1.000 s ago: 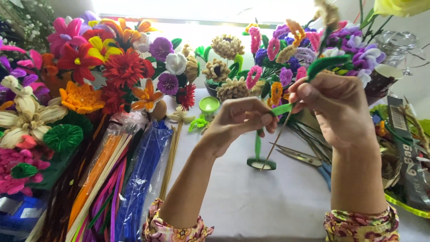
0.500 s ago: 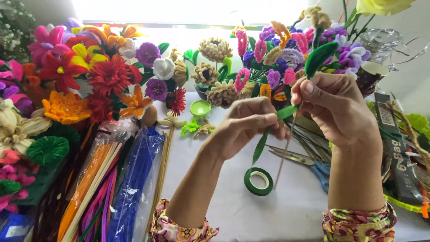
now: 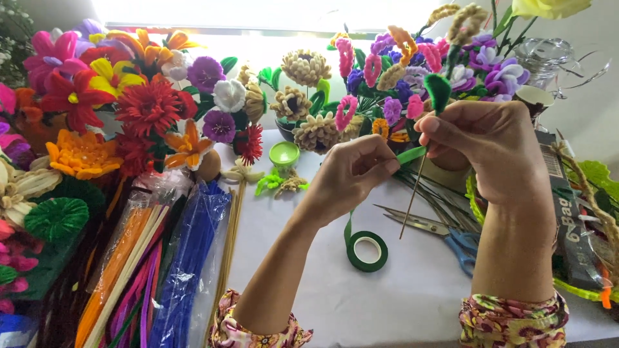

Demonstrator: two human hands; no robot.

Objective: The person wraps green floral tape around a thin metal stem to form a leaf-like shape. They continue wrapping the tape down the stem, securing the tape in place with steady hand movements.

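Green floral tape runs taut between your two hands, above the white worktop. Your left hand has its grip pinched on the tape's near end, thumb pressed against forefinger. From there a strand drops to the tape roll, which lies flat on the worktop just below. Your right hand has its grip closed around a thin wooden stick, which slants down toward the worktop; a green pipe-cleaner leaf stands up from the top of this hand. Blue-handled scissors lie just right of the roll, near a bundle of bare stems. Behind your hands stands a bunch of pipe-cleaner flowers; more fill the left side, above bagged pipe cleaners in blue, orange and pink.
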